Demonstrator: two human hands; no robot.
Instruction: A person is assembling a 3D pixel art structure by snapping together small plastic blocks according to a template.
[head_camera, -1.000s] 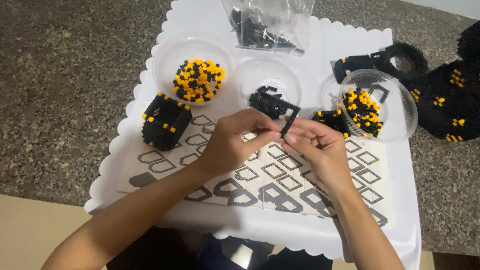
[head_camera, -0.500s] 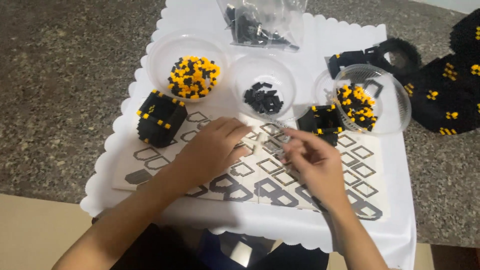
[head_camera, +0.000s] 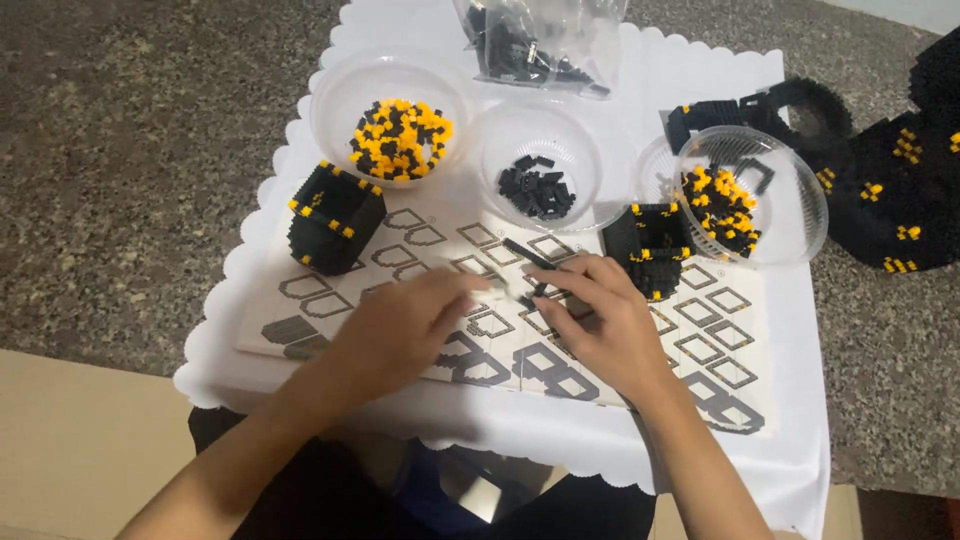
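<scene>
Hands meet over the instruction sheet (head_camera: 700, 345): the right hand (head_camera: 600, 320) pinches a thin black strip (head_camera: 527, 254), near the bowl of black bricks (head_camera: 538, 188); the left hand's (head_camera: 410, 325) blurred grip can't be told.

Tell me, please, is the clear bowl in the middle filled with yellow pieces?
No, the middle bowl holds only a small heap of black pieces; the yellow and black mixes sit in the bowls either side.

Both hands (head_camera: 400, 335) (head_camera: 600, 320) low over instruction sheet (head_camera: 700, 340), right fingers (head_camera: 545, 285) touching thin black strip (head_camera: 525, 253); three bowls behind.
</scene>
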